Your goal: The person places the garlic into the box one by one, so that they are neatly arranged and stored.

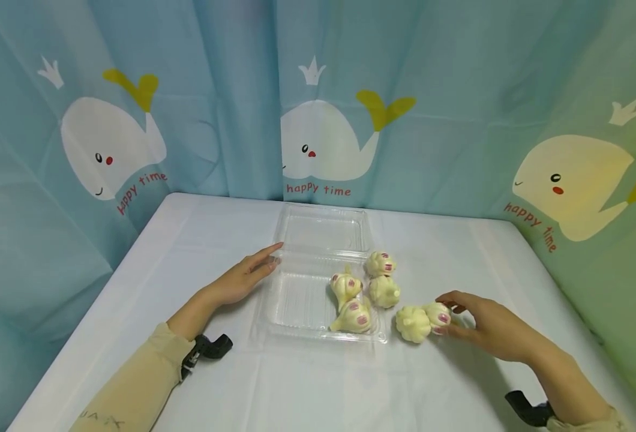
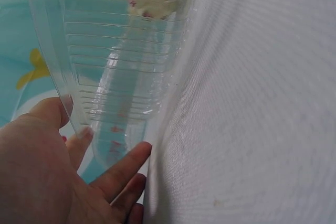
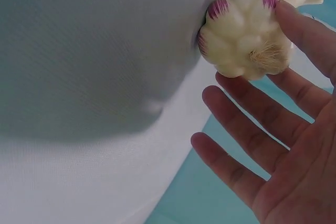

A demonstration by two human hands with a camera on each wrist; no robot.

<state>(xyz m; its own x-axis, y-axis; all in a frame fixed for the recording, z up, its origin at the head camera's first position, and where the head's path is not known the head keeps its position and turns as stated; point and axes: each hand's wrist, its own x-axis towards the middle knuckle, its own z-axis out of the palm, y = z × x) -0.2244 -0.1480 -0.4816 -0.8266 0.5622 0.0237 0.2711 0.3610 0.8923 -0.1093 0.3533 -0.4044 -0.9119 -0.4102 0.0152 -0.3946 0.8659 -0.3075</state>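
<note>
right wrist, garlic bulb [image 3: 239,38], between thumb [image 3: 307,32] and fingers [image 3: 260,103]

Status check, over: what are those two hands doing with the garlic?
Left hand at left edge of clear container. Right hand pinching garlic bulb. Another bulb between it and container. Lid open.

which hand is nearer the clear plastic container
Left. The left hand is at the left edge of the container; the right hand is off to its right, at a garlic bulb.
</note>
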